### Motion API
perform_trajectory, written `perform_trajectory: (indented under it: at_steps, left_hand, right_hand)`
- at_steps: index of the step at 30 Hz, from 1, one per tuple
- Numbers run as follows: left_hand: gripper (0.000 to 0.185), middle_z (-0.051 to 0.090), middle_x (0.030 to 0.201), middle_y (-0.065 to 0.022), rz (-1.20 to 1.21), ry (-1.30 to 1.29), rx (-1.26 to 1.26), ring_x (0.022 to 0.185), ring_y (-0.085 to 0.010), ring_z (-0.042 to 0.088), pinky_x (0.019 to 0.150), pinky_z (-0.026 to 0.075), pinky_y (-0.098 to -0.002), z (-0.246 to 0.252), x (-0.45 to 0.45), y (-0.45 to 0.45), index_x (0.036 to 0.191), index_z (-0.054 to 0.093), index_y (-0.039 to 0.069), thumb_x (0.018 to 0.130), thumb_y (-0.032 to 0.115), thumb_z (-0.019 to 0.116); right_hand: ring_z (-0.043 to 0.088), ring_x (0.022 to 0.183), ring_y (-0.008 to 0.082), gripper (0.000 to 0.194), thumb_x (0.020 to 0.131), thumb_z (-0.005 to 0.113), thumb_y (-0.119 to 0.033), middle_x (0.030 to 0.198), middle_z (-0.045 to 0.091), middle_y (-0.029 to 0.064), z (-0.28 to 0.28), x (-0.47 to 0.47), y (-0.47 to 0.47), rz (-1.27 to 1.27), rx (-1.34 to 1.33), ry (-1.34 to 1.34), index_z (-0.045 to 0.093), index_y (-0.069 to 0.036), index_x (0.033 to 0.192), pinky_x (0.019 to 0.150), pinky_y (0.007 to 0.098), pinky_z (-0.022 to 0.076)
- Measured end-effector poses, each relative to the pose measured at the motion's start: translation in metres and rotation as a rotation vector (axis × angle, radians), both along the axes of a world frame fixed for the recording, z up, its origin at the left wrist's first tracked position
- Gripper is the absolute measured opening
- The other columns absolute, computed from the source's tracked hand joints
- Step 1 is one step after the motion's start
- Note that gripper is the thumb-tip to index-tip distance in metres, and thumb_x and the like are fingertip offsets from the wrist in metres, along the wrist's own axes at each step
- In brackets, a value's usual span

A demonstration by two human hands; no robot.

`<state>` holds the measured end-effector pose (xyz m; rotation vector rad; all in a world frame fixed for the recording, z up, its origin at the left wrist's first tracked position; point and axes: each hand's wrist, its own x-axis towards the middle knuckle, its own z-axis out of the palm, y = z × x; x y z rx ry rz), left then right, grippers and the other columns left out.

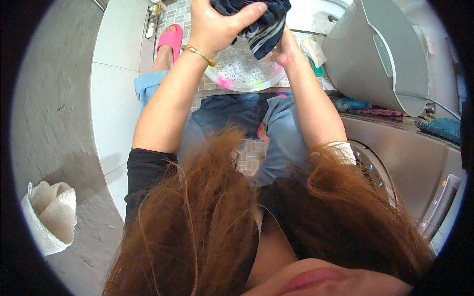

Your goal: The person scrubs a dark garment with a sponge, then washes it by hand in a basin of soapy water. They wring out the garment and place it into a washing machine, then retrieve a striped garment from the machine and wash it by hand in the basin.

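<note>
A dark navy cloth with light stripes (272, 31) is bunched between my two hands, at the top edge of the view. My left hand (218, 24) grips it, with the thumb laid across its front. My right hand (283, 50) holds the cloth from the other side, its fingers partly hidden behind the fabric. Below the cloth stands a round basin (251, 87) with a translucent rim marked in pink and yellow. Sudsy water (244, 66) with many bubbles fills it. The cloth's upper part is cut off by the frame.
Right of the basin lie a pale lump, possibly soap (314, 51), and a green item (317, 70). A large grey tub (370, 59) leans above a front-loading washing machine (400, 159). Dark fabric (229, 113) lies between my legs. A white towel (55, 218) hangs at left.
</note>
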<state>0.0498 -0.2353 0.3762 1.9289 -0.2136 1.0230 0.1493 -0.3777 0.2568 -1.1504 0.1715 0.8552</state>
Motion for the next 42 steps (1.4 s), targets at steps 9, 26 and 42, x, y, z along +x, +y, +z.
perform_trajectory:
  at_steps: [9, 26, 42]
  left_hand:
    - [0.070, 0.054, 0.120, -0.0133, -0.481, 0.079, -0.745, 0.110, -0.0210, 0.053, 0.097, 0.044, -0.0338, 0.002, 0.002, 0.005, 0.138, 0.035, 0.003, 0.079, 0.012, 0.071]
    - [0.039, 0.069, 0.098, -0.0061, -0.336, 0.716, -1.481, 0.081, -0.0236, 0.068, 0.067, 0.057, -0.0415, -0.119, -0.006, 0.048, 0.109, 0.061, 0.012, 0.089, 0.045, 0.063]
    - [0.028, 0.069, 0.102, -0.0060, -0.631, 1.173, -1.344, 0.089, -0.0172, 0.067, 0.079, 0.055, -0.0336, -0.229, 0.087, 0.086, 0.110, 0.064, 0.010, 0.095, 0.034, 0.056]
  right_hand:
    - [0.049, 0.122, 0.0346, 0.072, 0.091, 0.025, -0.067, 0.136, 0.052, 0.0121, 0.012, 0.019, -0.010, -0.076, 0.664, -0.079, 0.046, -0.017, 0.138, 0.097, 0.0639, 0.0372]
    - [0.060, 0.085, 0.0178, 0.031, 0.069, 0.078, -0.012, 0.091, 0.063, 0.0072, 0.021, 0.006, -0.025, -0.325, -0.178, -1.174, 0.063, -0.002, 0.094, 0.079, 0.0295, 0.0482]
    - [0.053, 0.089, 0.0273, 0.028, 0.049, 0.072, -0.017, 0.091, 0.058, -0.0007, 0.003, -0.044, 0.032, 0.209, -0.385, -2.049, 0.059, -0.016, 0.074, 0.066, 0.0406, 0.0417]
